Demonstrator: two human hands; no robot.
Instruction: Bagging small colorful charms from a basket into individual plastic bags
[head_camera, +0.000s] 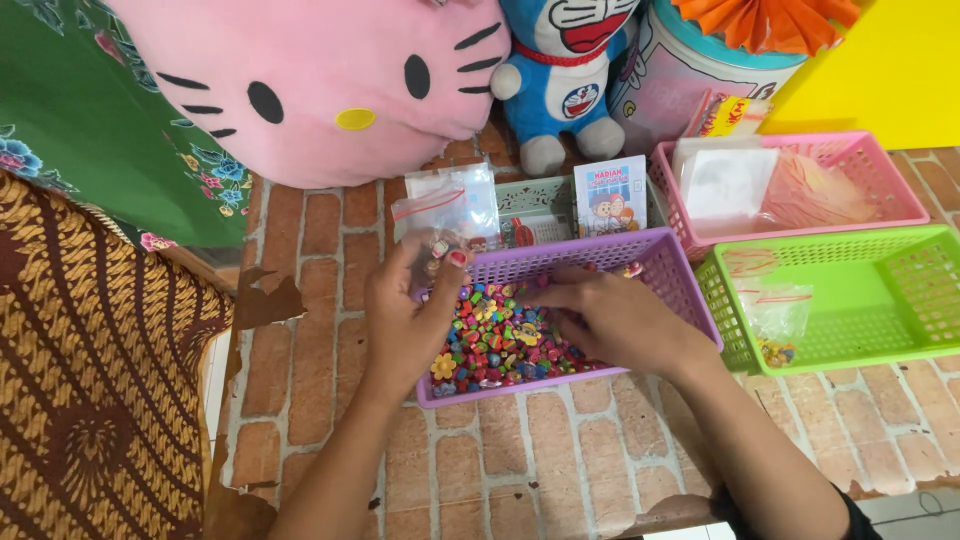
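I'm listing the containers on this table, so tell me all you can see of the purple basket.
The purple plastic basket is rectangular with slotted lattice walls and a plain rim. It sits level on the brick-patterned surface, between a clear zip bag and a green basket. Small multicoloured beads cover its floor. The right hand reaches inside onto the beads; the left hand rests at its left edge, holding a small piece above the corner.

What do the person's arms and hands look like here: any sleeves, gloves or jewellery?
Both forearms are bare. The left hand and right hand wear no gloves, rings or watch. A dark sleeve edge shows high on the right arm.
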